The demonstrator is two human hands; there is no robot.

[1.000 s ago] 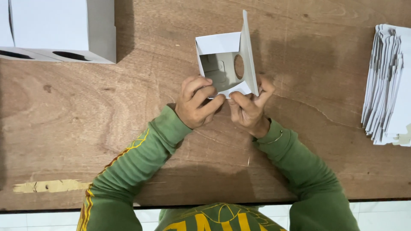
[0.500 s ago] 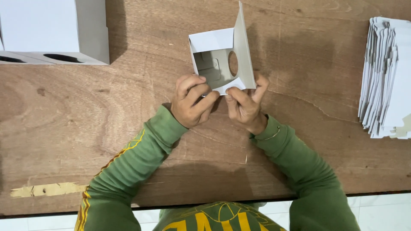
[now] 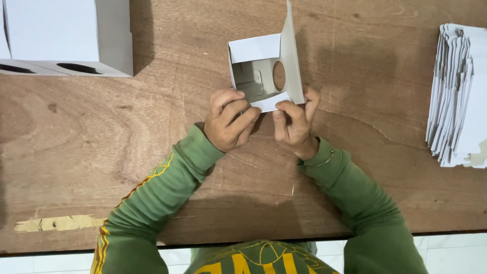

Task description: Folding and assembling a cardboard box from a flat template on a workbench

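A small white cardboard box stands partly folded on the wooden table, open at the top, with a round hole in its right inner wall and a tall flap standing up on the right. My left hand pinches the box's near flap from the left. On the flap's right side, my right hand grips that edge and the box's near right corner. Both arms wear green sleeves with yellow and red stripes.
Finished white boxes with oval holes stand at the far left. A stack of flat white box blanks lies at the right edge. A strip of tan tape is stuck near the table's front edge.
The box and both hands sit a little farther from me on the table. My fingers have shifted on the near flap.
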